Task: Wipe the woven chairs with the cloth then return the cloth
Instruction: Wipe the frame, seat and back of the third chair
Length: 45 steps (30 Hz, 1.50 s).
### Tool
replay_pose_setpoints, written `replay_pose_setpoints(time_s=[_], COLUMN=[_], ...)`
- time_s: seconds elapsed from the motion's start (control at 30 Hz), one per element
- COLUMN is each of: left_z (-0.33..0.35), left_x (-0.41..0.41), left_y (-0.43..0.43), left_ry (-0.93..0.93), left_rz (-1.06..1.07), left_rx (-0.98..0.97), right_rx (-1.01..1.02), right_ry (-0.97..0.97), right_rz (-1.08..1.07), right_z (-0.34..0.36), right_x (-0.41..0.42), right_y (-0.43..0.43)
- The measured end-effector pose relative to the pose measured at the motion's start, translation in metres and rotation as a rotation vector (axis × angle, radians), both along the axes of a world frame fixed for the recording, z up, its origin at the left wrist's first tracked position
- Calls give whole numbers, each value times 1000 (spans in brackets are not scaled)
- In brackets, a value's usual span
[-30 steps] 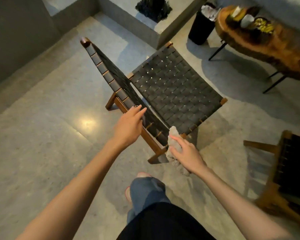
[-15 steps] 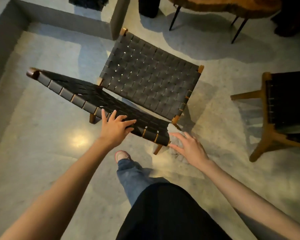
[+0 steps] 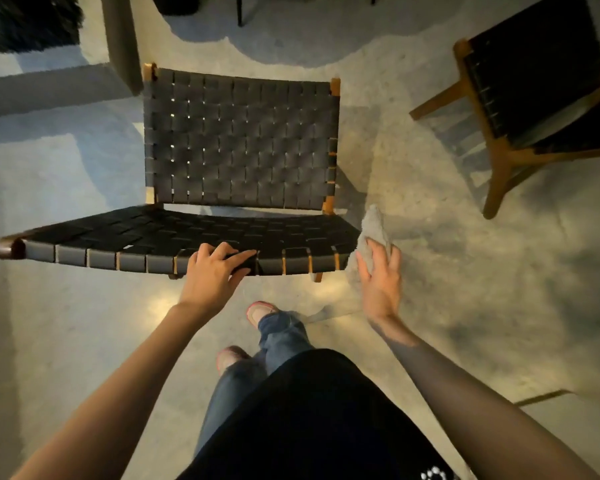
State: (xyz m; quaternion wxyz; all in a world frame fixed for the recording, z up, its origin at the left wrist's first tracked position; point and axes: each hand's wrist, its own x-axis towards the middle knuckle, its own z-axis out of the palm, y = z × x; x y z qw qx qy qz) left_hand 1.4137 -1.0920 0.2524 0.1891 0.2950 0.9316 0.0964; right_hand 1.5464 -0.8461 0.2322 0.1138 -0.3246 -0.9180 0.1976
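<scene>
Grey speckled concrete floor (image 3: 465, 306) carries the black woven wooden-framed chair (image 3: 239, 143); left hand (image 3: 212, 271) grips its backrest top edge with curled fingers; right hand (image 3: 381, 282), fingers spread, presses the grey crumpled cloth (image 3: 373, 226) at its right corner; unpinched, the cloth may slip and drop.

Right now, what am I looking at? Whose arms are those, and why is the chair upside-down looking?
The camera sits on a person's head and looks down, so you see their own arms, legs and shoes. The chair is not upside down. You are behind it, looking over its back. The left hand grips the top edge of the black woven chair with a wooden frame. The right hand presses a pale grey cloth against the chair's right end. A second woven chair stands on the grey stone floor at the right.
</scene>
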Motion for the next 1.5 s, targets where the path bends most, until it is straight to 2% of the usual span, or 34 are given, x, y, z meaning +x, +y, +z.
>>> replay_pose_setpoints(time_s=[0.07, 0.13, 0.2, 0.3, 0.33, 0.4, 0.47, 0.53, 0.7, 0.9, 1.2, 1.3, 1.4, 1.43, 1.5], left_z=[-2, -4, -5, -4, -4, -3, -2, -2, 6, 18, 25, 22, 19, 18, 15], left_x=[-6, -12, -20, -29, -31, -36, -45, -56, -83, -112, -116, -116, -116, -116, -116], left_y=[-5, -11, -16, -29, -35, -52, -73, -100, -166, -221, -305, -324, -338, -343, -352], left_ry=[-9, -26, -39, -85, -103, -117, -124, -101, -51, 69, -32, -162, -253, -253, -229], left_rz=[-59, -118, -180, -223, -235, -245, -209, -162, -37, 33, 350, 465, 510, 535, 618], left_rx=[6, -4, 13, 78, 99, 125, 128, 128, 120, 108, 179, 239, 378, 392, 422], right_rx=[125, 174, 102, -4, -15, 92, 158, 128, 27, -39, -141, -300, -753, -787, -672], right_ry=[-122, -233, -285, -166, -120, -103, -176, -211, -143, -154, -198, -169, -64, -63, -225], right_rz=[252, 378, 239, -190, -246, -201, -131, -118, -69, 52, 346, 476, 535, 558, 680], right_z=[-1, 4, 11, 8, 5, -4, -11, -12, -4, -8, -2, 2, 20, 26, 33], right_x=[5, 3, -6, -24, -28, -29, -26, -25, -40, -90, -187, -220, -251, -259, -269], right_y=[24, 41, 32, -6, -19, -35, -42, -47, -91, -205, -377, -409, -427, -431, -435])
